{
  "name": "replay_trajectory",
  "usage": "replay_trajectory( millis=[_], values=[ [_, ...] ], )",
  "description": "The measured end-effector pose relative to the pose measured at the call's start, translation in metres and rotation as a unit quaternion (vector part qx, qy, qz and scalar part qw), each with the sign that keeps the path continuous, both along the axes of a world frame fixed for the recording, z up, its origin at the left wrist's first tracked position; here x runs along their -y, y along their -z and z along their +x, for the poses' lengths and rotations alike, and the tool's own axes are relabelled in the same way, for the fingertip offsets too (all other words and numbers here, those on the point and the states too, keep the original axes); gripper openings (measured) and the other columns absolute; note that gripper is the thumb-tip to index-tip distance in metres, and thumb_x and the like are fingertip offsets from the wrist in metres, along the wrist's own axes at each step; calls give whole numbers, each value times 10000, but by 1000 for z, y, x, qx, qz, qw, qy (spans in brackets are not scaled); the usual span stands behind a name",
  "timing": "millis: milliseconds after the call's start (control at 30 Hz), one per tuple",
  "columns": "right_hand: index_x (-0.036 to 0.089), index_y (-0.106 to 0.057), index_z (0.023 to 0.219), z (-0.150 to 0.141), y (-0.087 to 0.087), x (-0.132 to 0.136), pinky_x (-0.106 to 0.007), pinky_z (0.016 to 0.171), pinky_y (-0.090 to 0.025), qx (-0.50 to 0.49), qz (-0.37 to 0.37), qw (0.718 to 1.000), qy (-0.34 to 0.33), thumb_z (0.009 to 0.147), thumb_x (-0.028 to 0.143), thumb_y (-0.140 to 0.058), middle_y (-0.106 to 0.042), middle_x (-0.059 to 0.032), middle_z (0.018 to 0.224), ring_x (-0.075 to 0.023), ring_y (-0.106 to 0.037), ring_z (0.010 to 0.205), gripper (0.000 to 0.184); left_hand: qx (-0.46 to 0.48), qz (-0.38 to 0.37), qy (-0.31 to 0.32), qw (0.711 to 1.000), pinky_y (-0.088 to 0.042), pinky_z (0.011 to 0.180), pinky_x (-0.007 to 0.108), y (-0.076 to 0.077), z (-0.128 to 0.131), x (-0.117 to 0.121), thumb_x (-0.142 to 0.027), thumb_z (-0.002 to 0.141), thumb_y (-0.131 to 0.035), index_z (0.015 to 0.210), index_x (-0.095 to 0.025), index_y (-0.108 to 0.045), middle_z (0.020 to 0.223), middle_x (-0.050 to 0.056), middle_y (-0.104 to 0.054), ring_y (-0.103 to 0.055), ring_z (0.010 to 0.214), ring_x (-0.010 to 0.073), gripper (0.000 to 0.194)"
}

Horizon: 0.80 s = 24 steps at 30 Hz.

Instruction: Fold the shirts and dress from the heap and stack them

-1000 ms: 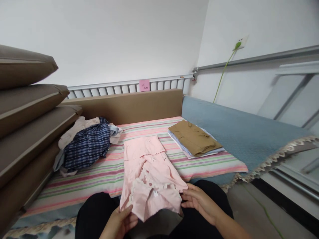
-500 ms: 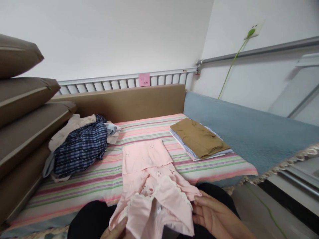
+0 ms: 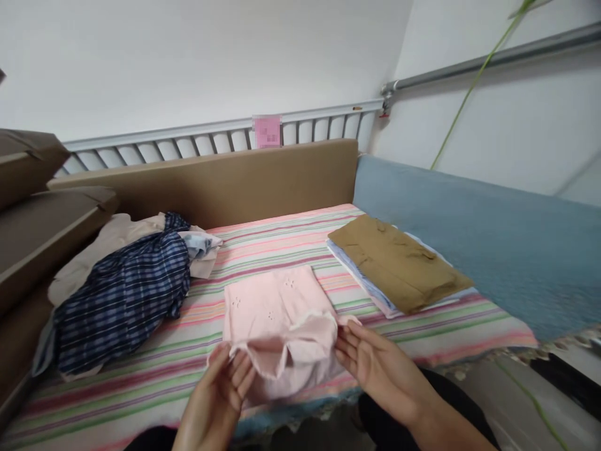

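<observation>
A pale pink garment (image 3: 275, 316) lies partly folded on the striped sheet (image 3: 141, 369) in front of me. My left hand (image 3: 220, 391) pinches its near left edge between thumb and fingers. My right hand (image 3: 373, 363) grips the near right edge, fingers stretched along the cloth. The near part of the garment is lifted and doubled over towards the far half.
A heap of unfolded clothes with a dark blue checked shirt (image 3: 119, 300) lies at the left. A folded stack topped by a brown garment (image 3: 399, 263) sits at the right. Brown cushions (image 3: 42, 225) are piled at far left; a blue cover (image 3: 493, 244) lies on the right.
Both hands lifted the garment's near end off my lap and carried it forward over the far half. The view also tilted down and shifted slightly.
</observation>
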State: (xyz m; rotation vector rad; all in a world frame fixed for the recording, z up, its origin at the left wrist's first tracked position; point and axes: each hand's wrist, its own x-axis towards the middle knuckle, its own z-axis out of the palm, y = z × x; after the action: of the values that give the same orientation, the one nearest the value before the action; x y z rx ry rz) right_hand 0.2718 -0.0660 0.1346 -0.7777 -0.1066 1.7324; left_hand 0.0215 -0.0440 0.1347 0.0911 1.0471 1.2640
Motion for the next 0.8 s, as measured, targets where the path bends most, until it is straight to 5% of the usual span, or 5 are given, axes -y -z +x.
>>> replay_trajectory(
  millis=[300, 433, 600, 700, 800],
  values=[
    [151, -598, 789, -26, 70, -148, -251, 719, -549, 38, -70, 992, 97, 834, 115, -521, -687, -56, 777, -131, -661, 742, 96, -17, 1, -6, 1000, -573, 680, 342, 63, 20, -145, -61, 797, -462, 813, -121, -555, 793, 125, -672, -687, 755, 211, 112],
    [164, -603, 783, -25, 91, -156, -260, 823, -520, 59, -57, 993, 82, 825, 167, -547, -683, -67, 866, -134, -651, 853, 70, -29, 2, -2, 1000, -555, 737, 344, 78, 22, -154, -84, 803, -473, 808, -128, -523, 837, 130, -663, -683, 795, 207, 68],
    [171, -612, 823, -23, 77, -141, -330, 889, -483, 131, 6, 991, 34, 812, 263, -565, -669, -76, 975, -175, -634, 943, 104, -138, 111, -27, 984, -505, 840, 367, 63, 25, -132, -270, 835, -523, 866, -144, -544, 950, 130, -660, -661, 863, 200, 131],
    [174, -626, 883, -27, 64, -137, -415, 901, -458, 336, 110, 935, 10, 781, 362, -595, -662, -91, 1020, -239, -620, 976, 216, -367, 257, -11, 894, -419, 964, 405, 55, 31, -124, -338, 805, -572, 1018, -202, -593, 1116, 100, -631, -581, 1056, 221, 254],
    [196, -649, 976, -30, 62, -139, -436, 1015, -347, 606, 247, 756, 29, 827, 346, -523, -624, -99, 1149, -247, -523, 1140, 246, -605, 374, 102, 696, -272, 1077, 446, 61, 36, -129, -327, 839, -516, 1130, -230, -602, 1271, 94, -562, -420, 1255, 248, 318]
  ],
)
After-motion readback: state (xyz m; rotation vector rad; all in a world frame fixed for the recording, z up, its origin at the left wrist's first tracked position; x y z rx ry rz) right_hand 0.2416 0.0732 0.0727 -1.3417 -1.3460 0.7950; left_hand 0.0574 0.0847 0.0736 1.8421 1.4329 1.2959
